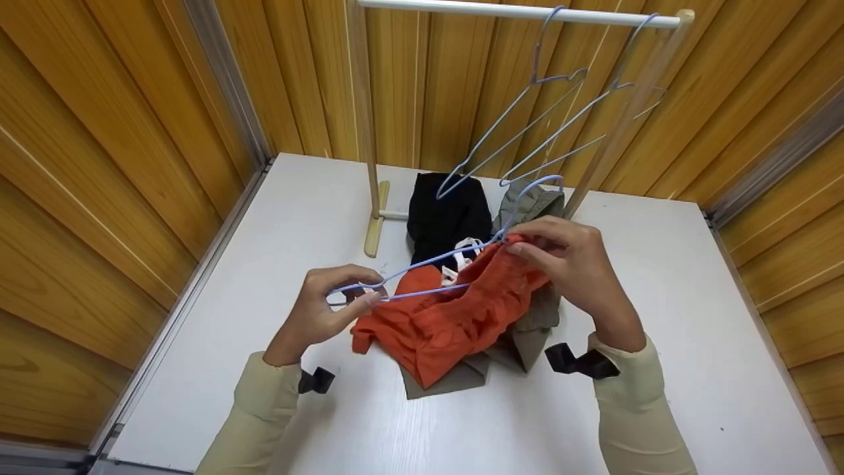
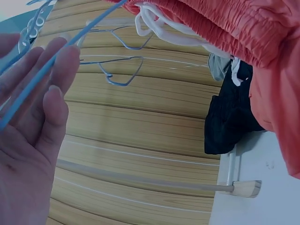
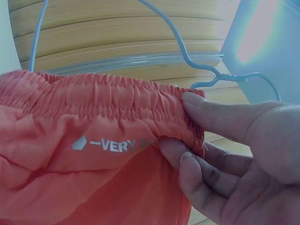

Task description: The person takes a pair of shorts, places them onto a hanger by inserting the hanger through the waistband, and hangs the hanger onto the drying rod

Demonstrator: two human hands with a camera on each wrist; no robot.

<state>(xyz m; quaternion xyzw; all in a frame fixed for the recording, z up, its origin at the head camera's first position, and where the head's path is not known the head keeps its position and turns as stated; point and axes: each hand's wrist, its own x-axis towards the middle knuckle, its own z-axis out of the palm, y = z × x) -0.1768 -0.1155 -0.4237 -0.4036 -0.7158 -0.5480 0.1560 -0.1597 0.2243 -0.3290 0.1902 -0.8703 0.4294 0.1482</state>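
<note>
My left hand (image 1: 326, 307) grips one end of a blue wire hanger (image 1: 516, 204), thumb and fingers about the wire. Orange-red shorts (image 1: 461, 323) hang from my right hand (image 1: 573, 264), which pinches their gathered elastic waistband (image 3: 108, 93) close to the hanger's neck (image 3: 232, 78). Part of the hanger's far side goes into the waist opening and is hidden by the cloth. A white drawstring (image 2: 164, 33) dangles at the waistband. Pale printed lettering (image 3: 115, 146) shows just below the gathers in the right wrist view.
Behind stands a rack with a white rail (image 1: 461, 6) and wooden posts; two more wire hangers (image 1: 484, 142) hang at its right. A black garment (image 1: 445, 214) and a grey-green garment (image 1: 537, 204) lie on the white table (image 1: 659, 277). Wood-panelled walls enclose the back and sides.
</note>
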